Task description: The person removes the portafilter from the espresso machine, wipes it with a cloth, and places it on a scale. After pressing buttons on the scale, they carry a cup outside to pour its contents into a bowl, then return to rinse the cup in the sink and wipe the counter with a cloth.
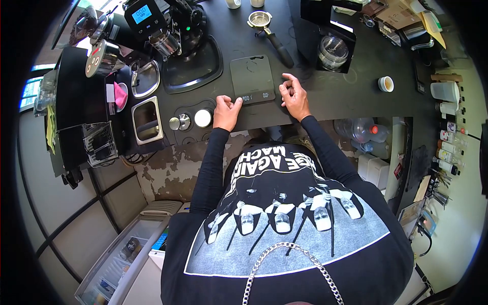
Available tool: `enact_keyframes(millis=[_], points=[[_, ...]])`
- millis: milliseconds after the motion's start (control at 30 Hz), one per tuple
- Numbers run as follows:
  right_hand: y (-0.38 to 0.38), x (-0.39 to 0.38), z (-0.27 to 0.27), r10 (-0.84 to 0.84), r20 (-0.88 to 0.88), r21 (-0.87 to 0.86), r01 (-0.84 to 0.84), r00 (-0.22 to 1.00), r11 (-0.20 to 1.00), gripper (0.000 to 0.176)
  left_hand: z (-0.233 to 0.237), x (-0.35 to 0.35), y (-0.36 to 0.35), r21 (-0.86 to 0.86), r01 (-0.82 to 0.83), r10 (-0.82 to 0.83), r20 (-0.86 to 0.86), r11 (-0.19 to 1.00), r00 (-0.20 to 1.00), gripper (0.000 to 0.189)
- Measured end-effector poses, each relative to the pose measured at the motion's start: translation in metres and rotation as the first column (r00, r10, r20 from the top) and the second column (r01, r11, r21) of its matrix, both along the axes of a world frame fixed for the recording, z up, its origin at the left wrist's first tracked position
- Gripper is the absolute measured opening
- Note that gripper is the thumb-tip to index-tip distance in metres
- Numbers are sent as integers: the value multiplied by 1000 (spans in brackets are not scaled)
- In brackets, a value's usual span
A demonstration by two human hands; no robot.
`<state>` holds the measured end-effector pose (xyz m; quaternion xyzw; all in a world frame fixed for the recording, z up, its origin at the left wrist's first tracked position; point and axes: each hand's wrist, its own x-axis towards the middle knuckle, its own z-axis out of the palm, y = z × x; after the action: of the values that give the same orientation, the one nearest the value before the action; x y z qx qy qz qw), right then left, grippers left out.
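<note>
A flat dark scale [252, 73] lies on the black counter, small lit digits along its near edge. My left hand [227, 113] is at its near left corner, fingers loosely curled and the thumb reaching to the scale's edge beside the display. Nothing shows in that hand. Off the scale's right side, my right hand [295, 97] is raised with nothing in it, index finger out and the others half bent. Beyond the scale a portafilter [260, 20] rests with its black handle pointing toward me.
A grinder [142, 20] with a lit screen stands back left beside a black tray [193, 76]. A white round tool [203, 118] and a metal tamper [184, 121] sit left of my left hand. On the right are a small cup [386, 84] and a clear glass container [333, 52].
</note>
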<state>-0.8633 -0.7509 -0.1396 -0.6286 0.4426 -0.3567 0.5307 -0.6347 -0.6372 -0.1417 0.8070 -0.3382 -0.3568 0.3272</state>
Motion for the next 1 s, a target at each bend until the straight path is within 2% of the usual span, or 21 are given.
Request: enact_keyframes(millis=[700,767,1000], points=[[0,0,-1,-2,5,-19,2,1000,1000,44,2,-1,1,-3,17,-17,24,1000,1000,47],[0,1,-1,-5,4,-17,5,1000,1000,44,-2,-1,1,-55,31,-26,84,998,996,44],[0,0,-2,-4,2,-19,4,1000,1000,44,-8,0,2,-73,28,-23,68,997,997,44]])
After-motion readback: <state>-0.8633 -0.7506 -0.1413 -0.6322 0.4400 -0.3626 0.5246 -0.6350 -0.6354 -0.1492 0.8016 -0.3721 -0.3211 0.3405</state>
